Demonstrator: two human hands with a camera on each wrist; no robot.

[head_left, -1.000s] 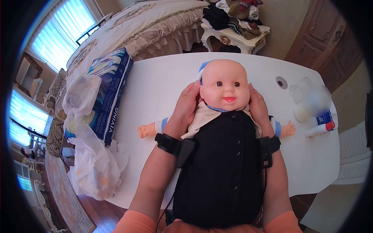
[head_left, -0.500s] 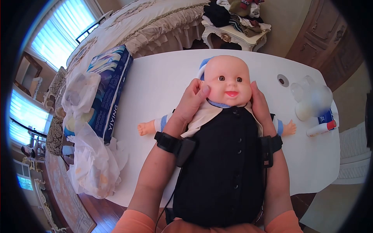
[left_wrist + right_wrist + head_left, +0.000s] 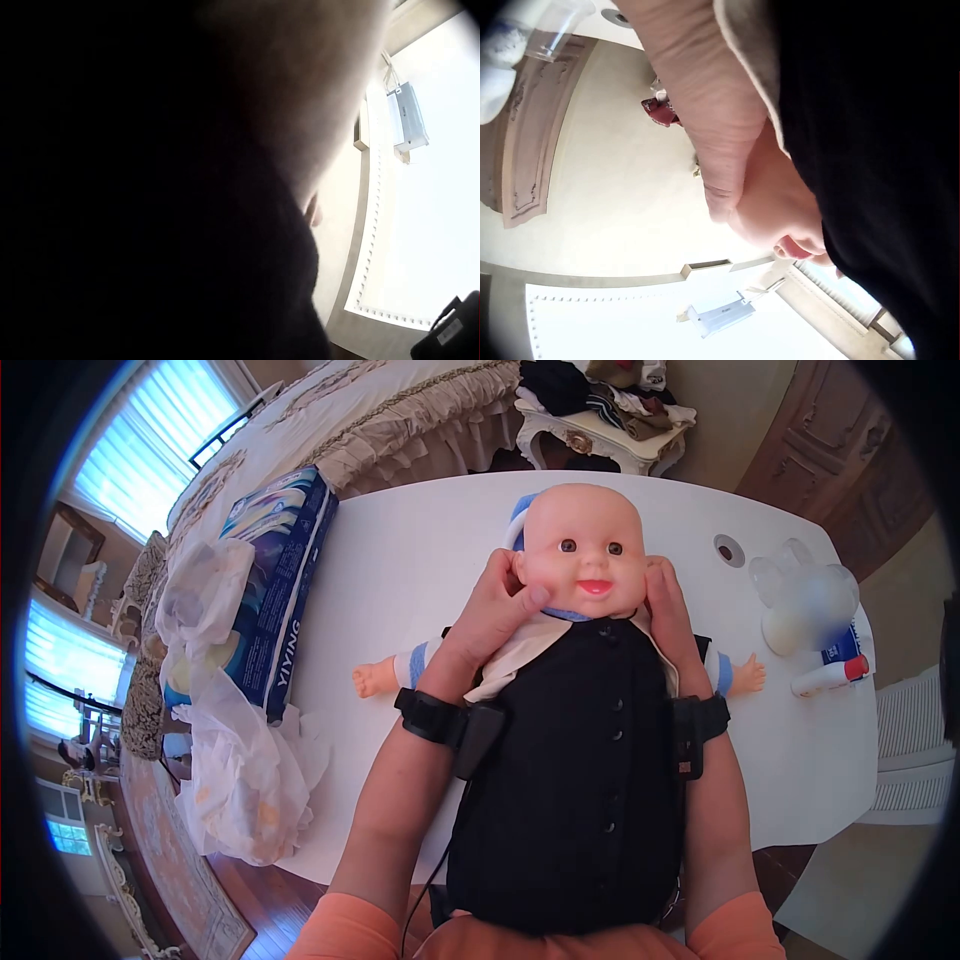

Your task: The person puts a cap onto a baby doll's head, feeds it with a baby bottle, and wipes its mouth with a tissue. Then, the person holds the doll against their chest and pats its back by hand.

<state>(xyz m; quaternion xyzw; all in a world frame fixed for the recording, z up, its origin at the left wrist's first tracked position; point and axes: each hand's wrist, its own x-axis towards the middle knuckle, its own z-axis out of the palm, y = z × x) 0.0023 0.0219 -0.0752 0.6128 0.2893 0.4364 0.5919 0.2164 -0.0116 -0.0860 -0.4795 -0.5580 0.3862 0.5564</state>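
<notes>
One doll in one black garment is laid face up over one white table, its head clasped at both cheeks by two hands, left hand and right hand. One red-capped tube and one blue package are placed on opposite sides; one clothes-piled stand is seen beyond.

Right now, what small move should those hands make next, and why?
Probably ease the left hand down from the doll's head and smooth the cream collar: its flap on that side spreads out past the black vest. The right hand, at the head's other side, could likely keep it steady.
</notes>
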